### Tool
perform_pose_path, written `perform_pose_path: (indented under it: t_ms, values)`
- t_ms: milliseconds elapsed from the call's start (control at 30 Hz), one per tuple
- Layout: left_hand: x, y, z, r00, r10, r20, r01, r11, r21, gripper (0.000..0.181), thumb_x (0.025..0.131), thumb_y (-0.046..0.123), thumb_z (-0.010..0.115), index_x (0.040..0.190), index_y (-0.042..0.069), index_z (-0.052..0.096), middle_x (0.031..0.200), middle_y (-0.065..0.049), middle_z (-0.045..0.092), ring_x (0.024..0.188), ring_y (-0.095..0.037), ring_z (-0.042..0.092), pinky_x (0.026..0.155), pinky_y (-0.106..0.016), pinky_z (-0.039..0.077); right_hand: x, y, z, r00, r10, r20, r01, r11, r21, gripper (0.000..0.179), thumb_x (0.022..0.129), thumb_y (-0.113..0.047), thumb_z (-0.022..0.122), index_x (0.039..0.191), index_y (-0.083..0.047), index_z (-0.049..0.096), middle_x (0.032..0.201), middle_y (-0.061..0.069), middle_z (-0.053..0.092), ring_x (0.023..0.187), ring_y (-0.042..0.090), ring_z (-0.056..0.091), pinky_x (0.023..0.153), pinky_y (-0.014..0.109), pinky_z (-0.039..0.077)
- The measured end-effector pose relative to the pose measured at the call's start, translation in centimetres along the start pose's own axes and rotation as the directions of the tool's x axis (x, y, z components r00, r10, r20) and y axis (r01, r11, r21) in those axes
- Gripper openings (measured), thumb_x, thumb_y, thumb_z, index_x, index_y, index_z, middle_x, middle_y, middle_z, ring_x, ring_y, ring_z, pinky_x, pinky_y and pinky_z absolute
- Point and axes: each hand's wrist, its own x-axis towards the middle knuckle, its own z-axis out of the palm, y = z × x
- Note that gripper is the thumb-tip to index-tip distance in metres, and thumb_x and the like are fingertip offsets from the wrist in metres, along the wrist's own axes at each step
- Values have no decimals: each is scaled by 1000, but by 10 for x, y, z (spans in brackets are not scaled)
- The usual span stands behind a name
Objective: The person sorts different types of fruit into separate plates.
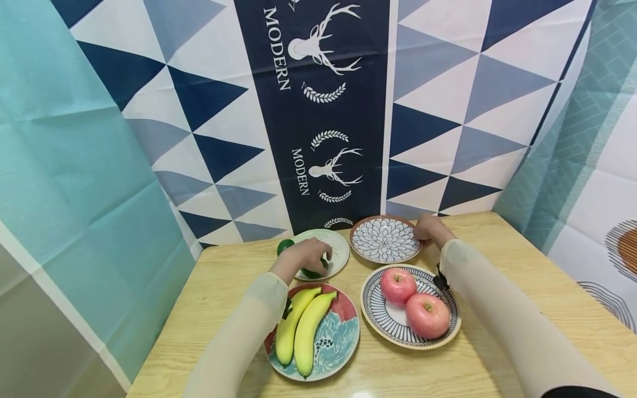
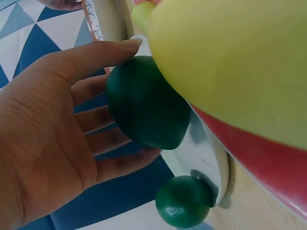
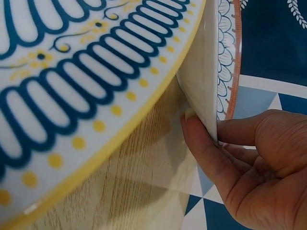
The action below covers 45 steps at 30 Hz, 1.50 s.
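My left hand [image 1: 309,255] curls its fingers and thumb round a dark green lime [image 2: 146,103] over the pale green plate [image 1: 340,251]; its fingertips are partly hidden behind the fruit. A second lime [image 2: 183,201] sits at that plate's left edge. My right hand [image 1: 432,229] pinches the right rim of a brown-edged plate with a blue petal pattern [image 1: 385,239]. In the right wrist view, the thumb and fingers [image 3: 208,153] lie on opposite faces of the rim, and this plate looks bare in the head view.
Nearer me, two bananas [image 1: 311,331] lie on a red and teal plate [image 1: 343,345], below the left wrist. Two red apples [image 1: 427,315] rest on a blue-striped plate [image 1: 375,318] beside the right forearm. A patterned curtain [image 1: 318,110] hangs behind the wooden table [image 1: 199,320].
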Motion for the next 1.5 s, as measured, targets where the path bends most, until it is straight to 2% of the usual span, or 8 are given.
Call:
perform_pose_path:
  t_ms: [333,600,800,1000,1133,1267,1500]
  values:
    - [-2,-3,3,994,-86,74,89,995,-35,54,89,29,86,139,20,66,115,1,61,106,-19,54,99,-36,50,5,2,3,1000,11,-10,-11,1000,2,11,90,5,56,92,12,64,80,18,65,56,15,67,58,29,60]
    - [3,0,1,999,-43,29,44,999,-12,50,90,27,85,136,18,67,109,1,63,101,-18,56,95,-34,51,6,3,1,1000,8,2,-8,1000,-7,10,90,5,57,92,12,64,79,17,65,55,14,67,57,28,60]
    - [12,6,-13,1000,-2,0,2,1000,-16,45,92,25,83,133,16,67,106,0,63,98,-18,58,89,-31,52,5,3,0,1000,9,1,-9,1000,-23,9,90,4,56,88,10,64,77,16,65,55,13,67,57,27,59]
    - [21,16,-29,999,15,-37,-17,999,-46,50,93,25,83,139,16,65,113,-1,63,101,-19,58,88,-31,52,7,2,2,1000,5,-3,-5,1000,-25,10,89,5,56,87,9,64,76,15,65,55,13,66,57,27,59]
    - [32,24,-38,995,53,-79,-57,997,-42,54,93,25,81,143,14,64,122,-3,63,106,-19,56,88,-31,51,5,4,2,1000,0,-18,0,1000,-31,9,88,5,56,86,9,64,76,16,64,55,13,65,56,27,58]
    - [47,29,-43,987,84,-135,-90,995,-40,52,93,24,81,141,13,64,123,-3,64,106,-18,57,88,-29,51,3,4,3,999,5,-39,-6,999,-47,9,88,4,56,86,8,64,79,17,64,56,14,63,55,26,57]
    - [73,44,-41,984,76,-160,-81,996,-28,50,95,28,78,140,14,64,119,-2,64,104,-16,58,89,-29,50,3,1,6,998,10,-58,-14,998,-58,11,88,4,55,88,9,66,82,19,65,55,13,64,54,25,56]
